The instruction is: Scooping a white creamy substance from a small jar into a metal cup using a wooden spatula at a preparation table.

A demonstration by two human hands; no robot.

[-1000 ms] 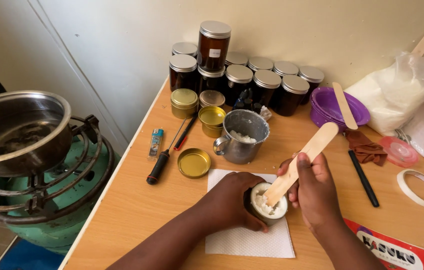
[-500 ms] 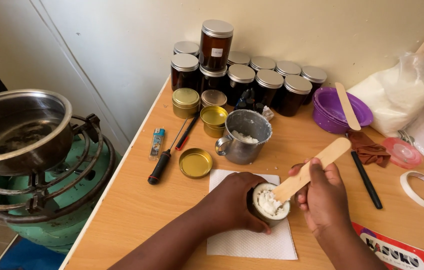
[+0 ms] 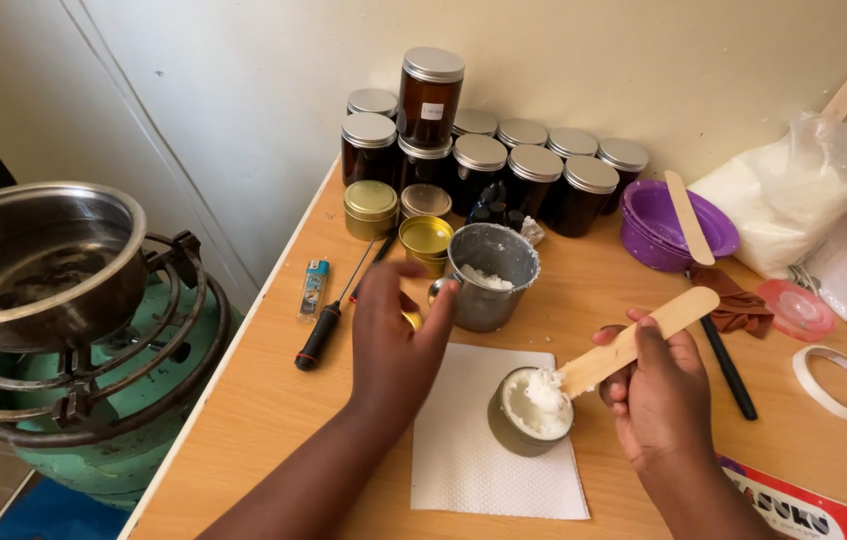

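My right hand (image 3: 655, 398) grips a flat wooden stick (image 3: 643, 335) whose tip rests in white wax inside a small round tin (image 3: 529, 410). That tin stands on a white paper napkin (image 3: 483, 455). My left hand (image 3: 390, 335) hovers with fingers spread, holding nothing, just left of a metal cup (image 3: 490, 276) with white wax in it; its fingertips are close to the cup's handle. A gold tin lid lies under this hand, mostly hidden.
Dark jars with silver lids (image 3: 503, 165) are stacked at the back. Gold tins (image 3: 371, 208), a screwdriver (image 3: 328, 325), a lighter (image 3: 312, 287), a purple bowl (image 3: 663, 225), a bag of white flakes (image 3: 793, 200) and a tape roll (image 3: 838, 385) lie around. A pot (image 3: 38, 260) sits on a green gas burner at left.
My left hand let go of the small tin and moved up toward the metal cup. The right hand keeps the stick in the tin, tilted a little lower.
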